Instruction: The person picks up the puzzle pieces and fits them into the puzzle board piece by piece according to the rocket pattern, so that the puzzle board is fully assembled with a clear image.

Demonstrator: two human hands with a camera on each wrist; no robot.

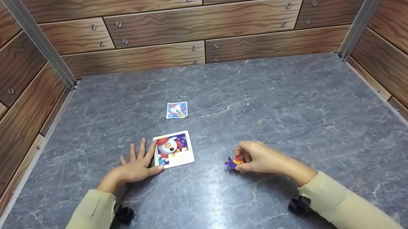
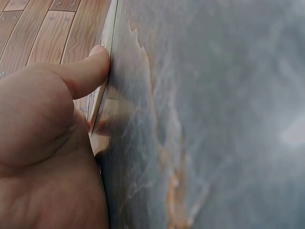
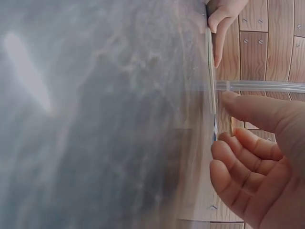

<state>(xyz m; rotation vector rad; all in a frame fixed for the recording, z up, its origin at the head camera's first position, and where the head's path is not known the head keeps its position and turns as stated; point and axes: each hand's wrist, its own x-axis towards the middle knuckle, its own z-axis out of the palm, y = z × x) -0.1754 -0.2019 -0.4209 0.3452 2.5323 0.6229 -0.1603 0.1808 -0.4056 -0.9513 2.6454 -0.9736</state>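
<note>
On the table lies a square jigsaw puzzle board (image 1: pixel 182 160), partly filled with pieces of a white and red cartoon picture; its lower right part is bare. My left hand (image 1: pixel 136 168) rests at the board's left side with fingers spread, the index finger and thumb touching its edge. To the right of the board, my right hand (image 1: pixel 257 157) pinches a purple and orange puzzle piece (image 1: pixel 231 163) between thumb and fingers. In the right wrist view that piece (image 3: pixel 232 126) shows only as a thin edge between the fingertips. The left wrist view shows the thumb (image 2: pixel 93 71) against the board's edge.
A small printed picture card (image 1: pixel 177 110) with a similar cartoon lies beyond the board. The grey marbled tabletop (image 1: pixel 294 106) is bounded by wood-patterned walls (image 1: pixel 199 24) at the back and sides. Each wrist carries a black camera (image 1: pixel 124 215).
</note>
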